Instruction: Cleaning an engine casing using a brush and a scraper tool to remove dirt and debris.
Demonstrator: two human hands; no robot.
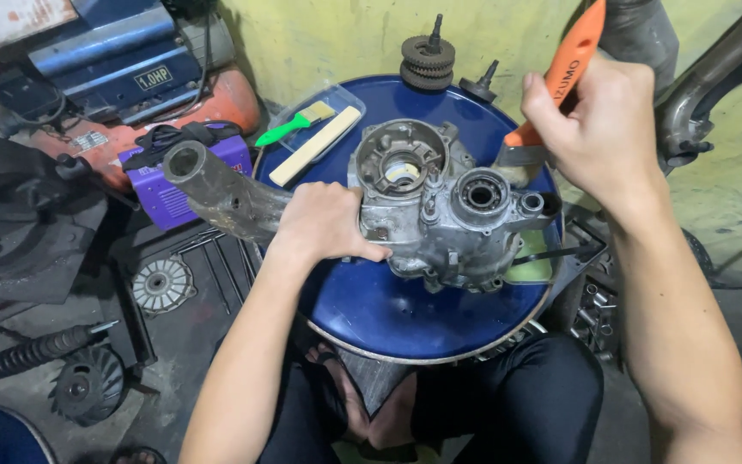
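- Left hand (324, 225), frame centre: palm down, fingers clamped on grimy grey metal engine casing (440, 206).
- Right hand (599, 129), upper right: fist closed around orange-handled brush (560, 82).

We see the engine casing (440, 202) at the centre of the round drum lid (388, 314). At ten o'clock lies a small brush (296, 125) in a tray (337, 99), at twelve a gear stack (428, 60). The welding box (184, 176) stands off the lid at nine.
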